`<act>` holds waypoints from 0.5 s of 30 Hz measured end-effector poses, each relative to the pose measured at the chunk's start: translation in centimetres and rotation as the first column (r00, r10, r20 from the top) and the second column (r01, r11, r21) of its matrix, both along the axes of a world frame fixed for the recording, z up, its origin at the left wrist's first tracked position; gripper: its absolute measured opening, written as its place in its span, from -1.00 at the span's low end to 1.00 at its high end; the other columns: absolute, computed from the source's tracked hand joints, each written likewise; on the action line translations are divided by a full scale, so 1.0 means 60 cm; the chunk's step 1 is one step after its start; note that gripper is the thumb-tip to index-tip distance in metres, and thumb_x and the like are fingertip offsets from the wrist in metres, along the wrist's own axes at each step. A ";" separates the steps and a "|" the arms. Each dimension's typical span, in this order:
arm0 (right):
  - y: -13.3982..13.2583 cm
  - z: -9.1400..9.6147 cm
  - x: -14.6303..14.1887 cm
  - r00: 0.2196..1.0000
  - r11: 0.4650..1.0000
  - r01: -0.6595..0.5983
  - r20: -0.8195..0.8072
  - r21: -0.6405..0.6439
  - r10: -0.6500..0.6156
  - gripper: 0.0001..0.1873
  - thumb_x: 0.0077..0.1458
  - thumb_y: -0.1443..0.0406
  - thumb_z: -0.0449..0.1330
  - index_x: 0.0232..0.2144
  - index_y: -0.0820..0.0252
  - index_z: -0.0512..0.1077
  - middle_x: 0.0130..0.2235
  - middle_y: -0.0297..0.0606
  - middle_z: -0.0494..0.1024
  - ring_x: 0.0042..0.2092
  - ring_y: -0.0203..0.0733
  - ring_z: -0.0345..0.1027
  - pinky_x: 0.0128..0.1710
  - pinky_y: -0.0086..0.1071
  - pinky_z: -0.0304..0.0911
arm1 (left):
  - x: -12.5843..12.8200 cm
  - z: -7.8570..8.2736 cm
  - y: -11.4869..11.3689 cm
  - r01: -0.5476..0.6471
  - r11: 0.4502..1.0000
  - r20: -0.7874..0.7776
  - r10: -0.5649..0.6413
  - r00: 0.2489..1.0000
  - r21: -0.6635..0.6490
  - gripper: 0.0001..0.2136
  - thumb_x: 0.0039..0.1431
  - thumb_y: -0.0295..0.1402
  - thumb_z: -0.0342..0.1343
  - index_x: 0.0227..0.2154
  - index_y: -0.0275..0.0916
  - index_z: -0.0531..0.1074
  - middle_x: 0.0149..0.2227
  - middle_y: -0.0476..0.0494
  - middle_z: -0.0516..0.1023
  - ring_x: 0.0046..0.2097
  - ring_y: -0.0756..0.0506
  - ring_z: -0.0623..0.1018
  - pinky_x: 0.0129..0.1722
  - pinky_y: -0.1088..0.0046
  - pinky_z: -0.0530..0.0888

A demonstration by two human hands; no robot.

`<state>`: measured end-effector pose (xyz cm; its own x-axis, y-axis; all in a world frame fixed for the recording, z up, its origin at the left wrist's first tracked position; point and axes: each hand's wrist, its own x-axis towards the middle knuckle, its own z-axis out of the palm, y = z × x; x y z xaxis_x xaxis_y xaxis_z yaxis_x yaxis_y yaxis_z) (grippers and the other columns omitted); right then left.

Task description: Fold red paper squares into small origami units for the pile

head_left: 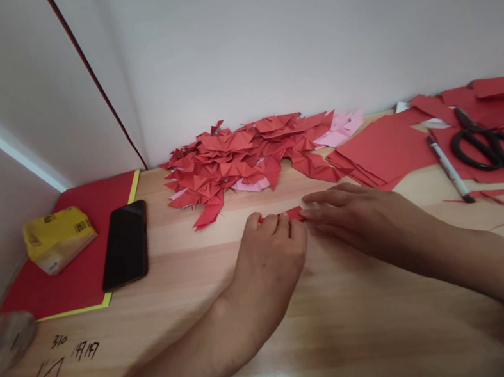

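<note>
A small folded piece of red paper (293,212) lies on the wooden table (334,323), mostly hidden under my fingers. My left hand (270,253) has its fingers curled down and pressed on the paper's left part. My right hand (359,218) lies flatter, its fingertips pressing the paper's right end. Just beyond the hands sits a heap of folded red and pink paper pieces (250,153).
A stack of red paper squares (384,149), a marker pen (450,170) and black scissors (492,143) lie at the right. At the left, a black phone (125,244) and a yellow tissue packet (59,239) rest on a red sheet (77,278). White walls close the back and left.
</note>
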<state>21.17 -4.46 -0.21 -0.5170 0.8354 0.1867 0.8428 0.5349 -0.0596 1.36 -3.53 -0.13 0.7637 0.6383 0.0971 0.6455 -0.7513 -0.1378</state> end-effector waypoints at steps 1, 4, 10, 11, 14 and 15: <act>0.003 -0.004 0.004 0.999 1.000 -0.006 -0.042 -0.006 0.005 -0.74 0.24 0.32 0.10 -0.09 0.12 0.54 0.01 -0.18 0.56 -0.07 -0.02 0.46 -0.18 -0.17 0.42 | 0.000 0.002 0.002 -0.007 1.000 -0.001 0.007 1.000 -0.025 -0.79 0.30 -0.53 -0.01 -0.07 -0.38 0.44 -0.12 -0.23 0.59 -0.13 -0.14 0.55 -0.13 0.23 0.44; 0.009 -0.016 0.008 0.989 1.000 0.006 -0.146 -0.018 -0.008 -0.72 0.29 0.30 0.04 -0.14 0.08 0.55 0.01 -0.22 0.56 -0.03 -0.06 0.43 -0.08 -0.19 0.37 | 0.001 0.006 0.003 -0.013 0.999 -0.020 0.012 1.000 -0.052 -0.76 0.29 -0.54 -0.01 -0.02 -0.38 0.42 -0.10 -0.24 0.58 -0.11 -0.15 0.54 -0.19 0.28 0.45; 0.014 -0.029 -0.011 0.982 0.995 0.097 -0.167 0.018 -0.092 -0.82 0.28 0.28 0.06 -0.30 0.16 0.46 -0.17 -0.19 0.56 -0.16 -0.08 0.38 -0.16 -0.25 0.28 | 0.002 0.005 0.001 -0.011 0.999 -0.055 0.008 0.998 -0.051 -0.77 0.27 -0.55 0.02 -0.06 -0.39 0.45 -0.08 -0.26 0.56 -0.10 -0.16 0.52 -0.23 0.31 0.45; 0.014 -0.030 -0.014 0.984 0.994 0.098 -0.154 0.039 -0.091 -0.82 0.28 0.28 0.07 -0.33 0.17 0.44 -0.21 -0.20 0.55 -0.20 -0.10 0.37 -0.19 -0.26 0.26 | 0.002 0.004 0.001 -0.005 0.999 -0.056 0.002 0.998 -0.054 -0.77 0.27 -0.55 0.02 -0.06 -0.39 0.46 -0.08 -0.26 0.56 -0.11 -0.16 0.52 -0.24 0.31 0.45; 0.014 -0.029 -0.017 0.993 0.990 0.059 -0.107 0.127 -0.045 -0.83 0.26 0.31 0.10 -0.39 0.18 0.42 -0.29 -0.23 0.53 -0.27 -0.14 0.33 -0.24 -0.30 0.21 | 0.000 0.002 0.001 0.015 0.999 -0.058 -0.018 0.998 -0.049 -0.79 0.26 -0.56 0.01 -0.10 -0.40 0.47 -0.08 -0.28 0.55 -0.12 -0.16 0.51 -0.23 0.31 0.45; 0.013 -0.029 -0.017 0.995 0.987 0.036 -0.093 0.157 -0.022 -0.84 0.26 0.33 0.11 -0.39 0.19 0.42 -0.31 -0.24 0.52 -0.29 -0.16 0.32 -0.25 -0.31 0.19 | 0.000 0.001 0.001 0.018 0.999 -0.059 -0.021 0.998 -0.045 -0.79 0.26 -0.56 0.01 -0.11 -0.40 0.47 -0.08 -0.28 0.55 -0.13 -0.16 0.51 -0.22 0.31 0.44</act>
<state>20.18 -3.67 -1.96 -0.4678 0.8059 0.3629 0.8532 0.5190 -0.0526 1.34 -3.48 -0.05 0.7794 0.6261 0.0235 0.6226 -0.7697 -0.1416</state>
